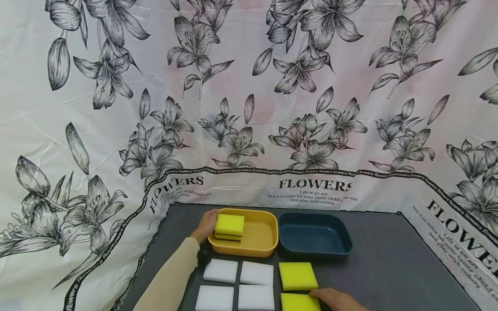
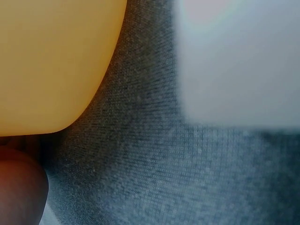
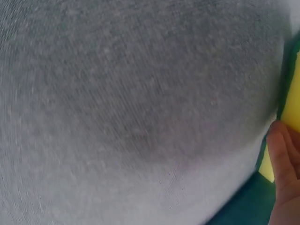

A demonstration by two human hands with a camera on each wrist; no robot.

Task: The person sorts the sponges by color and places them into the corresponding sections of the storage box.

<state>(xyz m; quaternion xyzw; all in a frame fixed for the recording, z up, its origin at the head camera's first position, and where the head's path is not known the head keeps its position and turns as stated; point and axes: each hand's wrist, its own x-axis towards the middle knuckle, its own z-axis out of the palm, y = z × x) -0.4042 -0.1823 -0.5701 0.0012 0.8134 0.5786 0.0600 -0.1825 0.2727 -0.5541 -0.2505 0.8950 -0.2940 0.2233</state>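
My left hand (image 1: 207, 226) holds the left side of a yellow tray (image 1: 264, 250); in the left wrist view a fingertip (image 2: 21, 187) lies close against the tray's wall. Inside the tray, at its left end, sits a yellow sponge (image 1: 229, 224) with dark stripes along its front. Low in the head view, my right hand (image 1: 338, 299) grips the right edge of the nearer yellow sponge (image 1: 297, 301). The right wrist view shows its fingers on that sponge's dark green-edged side. Just behind lies another yellow sponge (image 1: 298, 276).
A dark blue tray (image 1: 346, 248) stands to the right of the yellow one. Several white sponge blocks (image 1: 256, 273) lie in two rows before the yellow tray. Dark grey cloth (image 1: 408, 268) covers the table, and a flower-print sheet (image 1: 241, 86) hangs behind and at both sides.
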